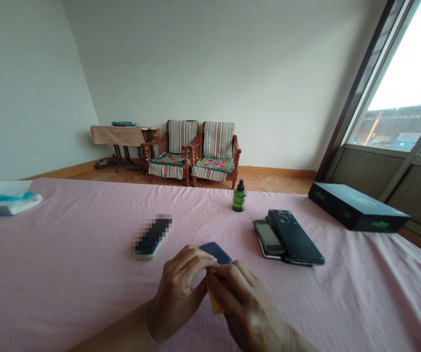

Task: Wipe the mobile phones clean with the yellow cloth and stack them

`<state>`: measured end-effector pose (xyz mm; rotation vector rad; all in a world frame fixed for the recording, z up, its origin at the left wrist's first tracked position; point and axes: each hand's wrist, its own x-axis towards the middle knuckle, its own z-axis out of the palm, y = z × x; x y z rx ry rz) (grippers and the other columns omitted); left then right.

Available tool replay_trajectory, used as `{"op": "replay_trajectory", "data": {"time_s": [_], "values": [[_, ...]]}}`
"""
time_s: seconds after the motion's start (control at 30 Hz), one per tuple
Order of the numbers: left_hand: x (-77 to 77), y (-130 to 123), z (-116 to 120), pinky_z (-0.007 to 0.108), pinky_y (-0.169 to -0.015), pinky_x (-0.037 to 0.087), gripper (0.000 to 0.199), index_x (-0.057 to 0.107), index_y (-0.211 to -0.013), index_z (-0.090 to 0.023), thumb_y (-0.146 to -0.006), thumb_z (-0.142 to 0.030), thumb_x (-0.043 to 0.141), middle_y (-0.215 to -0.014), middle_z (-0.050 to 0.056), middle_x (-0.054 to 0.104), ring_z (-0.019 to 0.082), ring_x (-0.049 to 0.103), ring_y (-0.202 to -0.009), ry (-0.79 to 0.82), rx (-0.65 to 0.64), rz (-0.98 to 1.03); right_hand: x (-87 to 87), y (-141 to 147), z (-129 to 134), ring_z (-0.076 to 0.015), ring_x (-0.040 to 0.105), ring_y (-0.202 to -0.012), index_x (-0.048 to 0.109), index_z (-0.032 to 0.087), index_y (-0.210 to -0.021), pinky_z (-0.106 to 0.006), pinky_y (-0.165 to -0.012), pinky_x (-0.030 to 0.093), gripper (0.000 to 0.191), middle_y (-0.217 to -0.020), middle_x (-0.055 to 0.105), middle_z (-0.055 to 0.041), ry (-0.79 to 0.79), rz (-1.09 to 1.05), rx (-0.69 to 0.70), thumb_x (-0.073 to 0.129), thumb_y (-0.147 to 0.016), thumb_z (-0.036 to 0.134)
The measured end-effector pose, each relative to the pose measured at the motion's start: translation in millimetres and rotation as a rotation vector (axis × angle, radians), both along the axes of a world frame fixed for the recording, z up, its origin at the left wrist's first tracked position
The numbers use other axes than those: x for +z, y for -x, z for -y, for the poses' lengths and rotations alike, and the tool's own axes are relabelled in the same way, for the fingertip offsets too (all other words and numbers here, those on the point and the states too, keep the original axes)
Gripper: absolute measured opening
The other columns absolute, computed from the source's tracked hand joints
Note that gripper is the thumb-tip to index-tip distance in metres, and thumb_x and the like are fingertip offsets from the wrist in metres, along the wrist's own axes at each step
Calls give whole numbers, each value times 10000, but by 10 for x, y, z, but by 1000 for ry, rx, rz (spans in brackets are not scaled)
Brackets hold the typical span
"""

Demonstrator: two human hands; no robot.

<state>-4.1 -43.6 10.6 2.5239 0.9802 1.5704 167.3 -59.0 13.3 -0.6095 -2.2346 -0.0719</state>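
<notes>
My left hand [181, 286] and my right hand [247, 303] meet low in the middle of the view. Their fingertips pinch together on a small yellow-tan piece [216, 299], which hangs below my right fingers. Whether it is cloth, paper or something else, I cannot tell, since the fingers cover most of it. Just beyond the fingertips a dark blue, phone-like flat object [216, 251] shows, its near end hidden behind the hands. I cannot make out whether the fingers touch it.
Pink cloth [86, 293] covers the surface. A dark phone [154, 238], partly pixelated, lies left. At right, a smaller phone [270, 238] sits against a larger black phone-like device [297, 239]. Behind are a green bottle [239, 199], a black box [357, 205] and a tissue pack [10, 201].
</notes>
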Motion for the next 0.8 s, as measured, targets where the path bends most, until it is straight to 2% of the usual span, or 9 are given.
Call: {"op": "replay_trajectory", "data": {"time_s": [0.07,0.2,0.3,0.43,0.63,0.73,0.8], "values": [[12,-8,8,281,-712,530,46,616,-902,-187,-856,-192,622,-810,42,662,177,637,-781,-3,-4,-11,15,-4,1,-186,501,-727,595,147,-920,-317,-615,447,245,-851,579,-83,6,-5,-10,363,-915,69],[61,-13,19,286,-701,531,70,602,-912,-188,-852,-155,617,-806,43,656,180,632,-776,-18,-11,-44,26,-105,-70,-178,500,-720,589,159,-848,-304,-627,444,232,-775,540,-58,68,-154,-129,402,-847,23],[96,19,28,284,-696,533,125,596,-931,-183,-833,-112,627,-802,44,649,176,627,-770,-27,-49,-95,2,-194,-163,-166,514,-723,598,176,-834,-280,-619,437,245,-782,525,-41,202,-230,-158,434,-777,3],[108,78,40,289,-679,522,126,587,-915,-173,-819,-93,602,-812,51,650,182,619,-757,-43,-139,-255,-38,-209,-212,-136,522,-682,613,191,-828,-232,-562,405,296,-792,526,-20,415,-286,-125,449,-701,-20],[78,99,31,290,-638,467,45,574,-832,-167,-858,-146,543,-792,48,624,179,575,-722,-14,-202,-536,-53,-149,-154,-111,511,-641,594,184,-705,-202,-532,359,327,-755,534,0,555,-136,-53,436,-599,-83],[85,107,0,307,-679,466,25,574,-843,-172,-851,-196,578,-818,52,624,185,568,-745,33,-240,-548,-71,-146,-158,-111,531,-658,582,180,-676,-196,-547,376,311,-759,550,-3,593,-110,-41,436,-621,-89],[103,117,-24,318,-719,471,84,583,-881,-179,-823,-229,617,-843,54,625,192,566,-771,74,-268,-513,-84,-145,-160,-113,534,-655,585,180,-675,-196,-547,383,308,-757,557,-4,590,-105,-47,440,-632,-88]]}}
